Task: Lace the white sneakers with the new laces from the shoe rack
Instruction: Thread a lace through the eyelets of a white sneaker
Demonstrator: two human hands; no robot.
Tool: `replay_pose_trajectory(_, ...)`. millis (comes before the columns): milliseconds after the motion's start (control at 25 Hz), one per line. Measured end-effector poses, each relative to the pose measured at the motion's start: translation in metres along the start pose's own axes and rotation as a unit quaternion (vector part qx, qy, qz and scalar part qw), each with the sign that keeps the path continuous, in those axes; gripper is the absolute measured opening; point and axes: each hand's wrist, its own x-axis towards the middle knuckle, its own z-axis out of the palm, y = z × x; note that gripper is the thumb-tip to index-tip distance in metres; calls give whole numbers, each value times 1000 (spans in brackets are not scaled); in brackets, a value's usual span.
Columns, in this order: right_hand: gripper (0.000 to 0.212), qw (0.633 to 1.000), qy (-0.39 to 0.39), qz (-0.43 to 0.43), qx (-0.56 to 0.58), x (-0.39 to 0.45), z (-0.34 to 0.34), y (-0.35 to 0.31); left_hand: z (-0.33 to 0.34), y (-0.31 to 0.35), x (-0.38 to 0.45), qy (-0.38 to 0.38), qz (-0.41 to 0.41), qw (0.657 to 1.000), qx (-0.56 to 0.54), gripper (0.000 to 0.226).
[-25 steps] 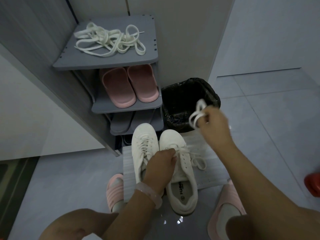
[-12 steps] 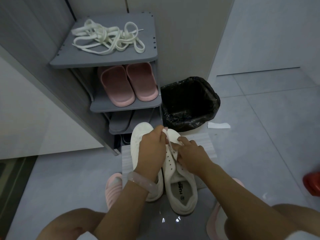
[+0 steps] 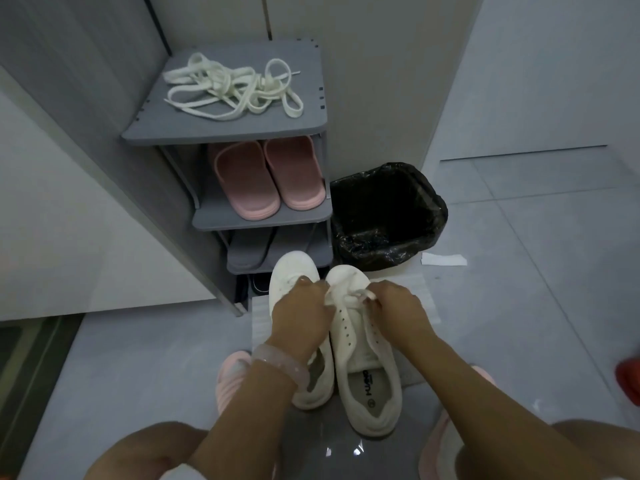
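While new laces (image 3: 232,90) lie atop the shoe rack (image 3: 277,133), below it left hand (image 3: 300,315) and right hand (image 3: 398,306) pinch the right sneaker's (image 3: 363,348) old lace (image 3: 353,299).

Two white sneakers (image 3: 360,344) stand side by side (toes toward rack); new laces (image 3: 232,88) lie tangled on its top shelf.

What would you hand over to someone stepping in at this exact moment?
Left hand and right hand both pinch the old white lace near the toe of the right white sneaker; its lower eyelets are bare. The left white sneaker sits alongside, mostly hidden. New cream flat laces lie untouched atop the grey shoe rack. Left: finish stripping, then lace both.
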Motion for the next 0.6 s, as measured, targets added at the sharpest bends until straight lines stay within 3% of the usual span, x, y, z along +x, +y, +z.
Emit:
replay_pose_trajectory(80,21,987,78,40,134,3,-10,1,18,5,1,-2,12,1000,19,26)
replay_pose_trajectory(160,19,938,155,83,300,4,-29,0,23,6,6,25,-3,1000,-3,24)
replay_pose_trajectory(280,28,784,223,130,564,6,-63,-5,25,8,15,39,-9,999,-1,21)
replay_pose_trajectory(360,32,720,250,133,634,6,-82,-7,28,8,18,44,-9,999,5,20)
replay_pose_trajectory(480,35,701,275,71,654,0,-98,-13,31,6,19,44,-11,999,3,22)
replay_pose_trajectory(520,37,714,285,45,638,-2,-100,-14,31,6,18,44,-15,999,3,23)
replay_pose_trajectory(600,36,774,336,-35,536,-9,-101,-18,31,6,16,42,-23,999,11,24)
